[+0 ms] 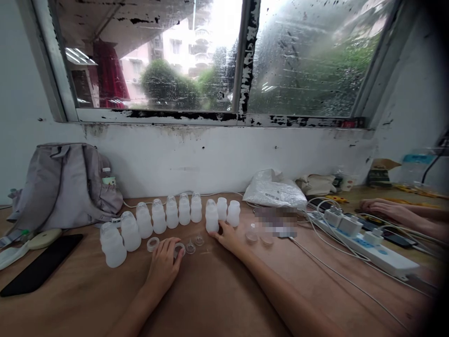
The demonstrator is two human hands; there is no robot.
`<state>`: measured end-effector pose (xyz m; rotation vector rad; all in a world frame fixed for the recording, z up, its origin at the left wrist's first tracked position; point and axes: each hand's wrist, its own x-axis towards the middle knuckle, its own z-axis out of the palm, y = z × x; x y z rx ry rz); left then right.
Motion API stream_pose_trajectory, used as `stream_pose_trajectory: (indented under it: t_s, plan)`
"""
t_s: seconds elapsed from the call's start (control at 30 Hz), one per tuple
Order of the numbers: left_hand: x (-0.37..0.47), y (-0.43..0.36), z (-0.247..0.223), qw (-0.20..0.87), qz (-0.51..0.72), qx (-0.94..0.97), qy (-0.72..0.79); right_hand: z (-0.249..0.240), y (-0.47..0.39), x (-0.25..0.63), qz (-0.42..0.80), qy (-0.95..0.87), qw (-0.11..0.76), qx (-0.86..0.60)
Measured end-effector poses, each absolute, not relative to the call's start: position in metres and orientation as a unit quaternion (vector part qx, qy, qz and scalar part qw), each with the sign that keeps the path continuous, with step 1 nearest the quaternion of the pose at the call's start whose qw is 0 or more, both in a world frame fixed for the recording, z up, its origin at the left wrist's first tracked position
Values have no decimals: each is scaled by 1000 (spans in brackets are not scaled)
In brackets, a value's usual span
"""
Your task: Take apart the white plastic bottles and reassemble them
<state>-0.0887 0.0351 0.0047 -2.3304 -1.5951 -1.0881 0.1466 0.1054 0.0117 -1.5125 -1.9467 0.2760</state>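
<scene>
A curved row of frosted white baby bottles stands on the brown table, several with clear domed caps, such as the capped bottle (pixel 136 230) at left. My right hand (pixel 229 241) grips the base of another capped bottle (pixel 211 213) standing upright. Behind that hand are two bottles without domes, one of them the open bottle (pixel 233 213). My left hand (pixel 164 260) has its thumb and fingers around a clear ring (pixel 179 249) on the table. Close by lie another ring (pixel 153 244), a clear teat (pixel 190 247) and a second teat (pixel 199 240).
Two clear domed caps (pixel 251 236) lie right of my right arm. A power strip (pixel 377 252) with plugs and white cables occupies the right side. A plastic bag (pixel 275 189), a grey backpack (pixel 66 182) and a black phone-like slab (pixel 44 264) surround the space. Another person's hand (pixel 389 211) rests at far right.
</scene>
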Motion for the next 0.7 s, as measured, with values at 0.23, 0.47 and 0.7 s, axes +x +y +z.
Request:
stream_pose_trajectory:
  t_s: [0.23,0.47,0.7]
  plan:
    - [-89,34,4,64,-343,-768,-537,7,107,145,27,-742,295,-601]
    - [-89,33,6,63,-341,-774,-530,11,99,137,-38,-711,258,-653]
    - [-91,34,2,65,-341,-778,-523,17,107,126,17,-679,238,-695]
